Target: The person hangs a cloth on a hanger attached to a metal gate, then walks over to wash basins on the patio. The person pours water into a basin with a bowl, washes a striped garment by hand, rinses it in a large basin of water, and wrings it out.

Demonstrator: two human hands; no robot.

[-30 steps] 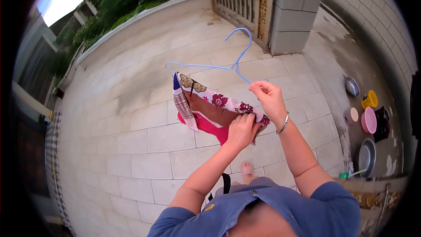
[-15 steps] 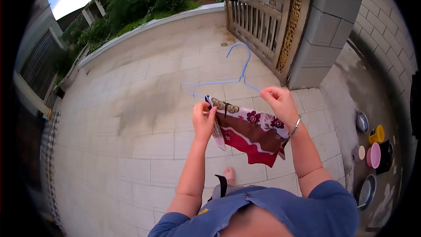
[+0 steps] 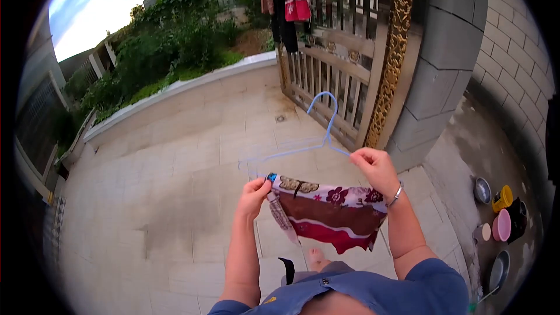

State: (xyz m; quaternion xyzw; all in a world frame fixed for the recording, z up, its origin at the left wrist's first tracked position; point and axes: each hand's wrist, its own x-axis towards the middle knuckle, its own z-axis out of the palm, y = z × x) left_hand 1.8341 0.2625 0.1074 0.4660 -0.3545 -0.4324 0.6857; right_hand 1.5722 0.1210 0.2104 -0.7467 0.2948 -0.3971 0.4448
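My two hands with a patterned cloth and a hanger, seen from above. My left hand (image 3: 252,197) pinches the upper left corner of the patterned cloth (image 3: 326,211) between thumb and fingers, beside a small blue patch at its edge. My right hand (image 3: 374,168) pinches one sloping arm of the blue hanger (image 3: 328,135), whose hook points up and away from me. The cloth hangs between my hands in front of my body, over the pale paving (image 3: 181,146); its right end meets my right wrist, just below the bangle (image 3: 396,193) — whether my lower fingers also grip it there, I cannot tell. The far arm of the hanger is blurred, and its contact with the cloth cannot be made out. Judged by its drape, the cloth should be light, soft and limp, folding wherever it is unsupported; the flowered top edge offers the best hold, one pinch at each corner. The hanger looks thin, light and fairly stiff, perhaps a little slippery — best held on the arm near the neck, where my right fingers are.
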